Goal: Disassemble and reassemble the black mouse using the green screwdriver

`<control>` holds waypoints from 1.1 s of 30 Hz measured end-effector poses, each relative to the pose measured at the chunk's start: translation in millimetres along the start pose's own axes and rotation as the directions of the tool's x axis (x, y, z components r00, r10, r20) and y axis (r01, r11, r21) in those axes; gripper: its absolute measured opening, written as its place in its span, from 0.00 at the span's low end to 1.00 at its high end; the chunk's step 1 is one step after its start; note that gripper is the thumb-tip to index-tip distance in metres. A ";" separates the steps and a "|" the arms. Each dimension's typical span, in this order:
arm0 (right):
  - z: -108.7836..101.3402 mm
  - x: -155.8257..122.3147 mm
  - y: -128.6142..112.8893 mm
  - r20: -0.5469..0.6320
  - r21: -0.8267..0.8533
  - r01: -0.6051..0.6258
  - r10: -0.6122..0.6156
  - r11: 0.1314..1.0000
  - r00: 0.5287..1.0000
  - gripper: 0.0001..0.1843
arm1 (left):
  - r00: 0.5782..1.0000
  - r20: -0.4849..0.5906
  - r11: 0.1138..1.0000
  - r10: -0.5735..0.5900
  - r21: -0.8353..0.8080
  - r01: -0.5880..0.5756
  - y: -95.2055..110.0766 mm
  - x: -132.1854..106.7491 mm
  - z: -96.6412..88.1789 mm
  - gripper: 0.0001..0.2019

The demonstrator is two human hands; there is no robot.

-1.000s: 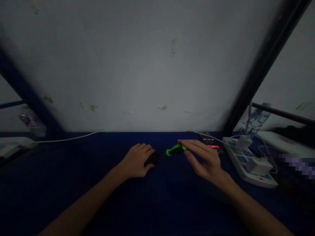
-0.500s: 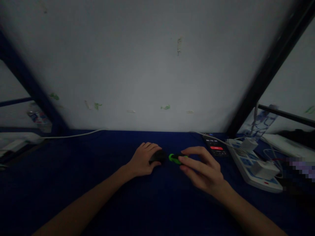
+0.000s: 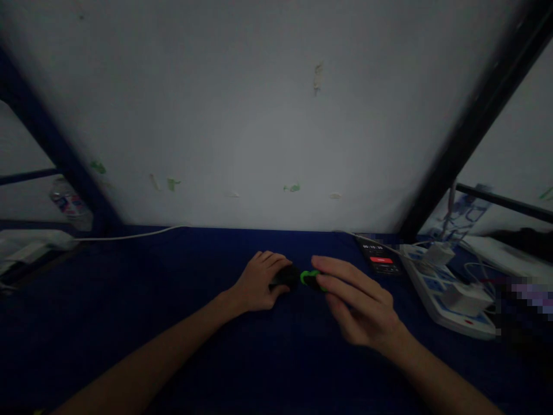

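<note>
Wrapped round a dark, rounded object (image 3: 291, 278) is my left hand (image 3: 259, 282), low over the blue surface. Its thumb lies along the near side and the fingers cover the far side, so the object's kind is unclear. My right hand (image 3: 360, 300) pinches a small black-and-green object (image 3: 310, 279) between thumb and fingertips. A bright green curved edge shows at its left end; the fingers hide the rest. The two objects are close together, with a narrow gap between them.
Right of my hands, a phone (image 3: 379, 256) showing a timer lies beside a white power strip (image 3: 458, 323) with plugged-in adapters. A white cable (image 3: 133, 237) runs along the back left. A plastic bottle (image 3: 71, 204) stands far left, and a pale wall (image 3: 259, 115) rises behind the blue surface (image 3: 259, 369).
My left hand and the dark object have shifted slightly right. My right hand has turned, its fingers drawing closer together round the black-and-green object, which now shows at a different angle.
</note>
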State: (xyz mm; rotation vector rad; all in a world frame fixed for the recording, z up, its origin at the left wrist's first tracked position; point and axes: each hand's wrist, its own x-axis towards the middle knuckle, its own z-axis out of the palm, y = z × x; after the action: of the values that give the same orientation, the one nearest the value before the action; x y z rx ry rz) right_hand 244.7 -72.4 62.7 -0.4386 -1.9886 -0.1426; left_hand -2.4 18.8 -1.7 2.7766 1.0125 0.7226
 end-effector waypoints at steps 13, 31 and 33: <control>7.3 6.0 15.1 -0.067 0.043 -0.029 0.032 0.999 0.997 0.33 | 1.000 0.000 1.000 0.004 0.016 -0.004 4.8 -0.2 1.1 0.23; 13.5 4.6 -9.3 0.039 -0.053 0.223 -0.221 0.973 0.975 0.16 | 0.998 -0.040 0.999 0.047 -0.001 -0.047 -2.7 -0.2 4.9 0.21; 14.4 3.9 -10.0 0.046 -0.043 0.241 -0.239 0.970 0.970 0.17 | 0.998 -0.041 0.999 0.050 0.003 -0.050 -3.0 -0.3 5.7 0.20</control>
State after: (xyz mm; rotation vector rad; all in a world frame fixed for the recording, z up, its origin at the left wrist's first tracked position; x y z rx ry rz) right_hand 227.4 -76.5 60.6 -0.2309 -2.0774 -0.3363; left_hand -1.7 21.3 -7.5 2.8091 0.9541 0.7893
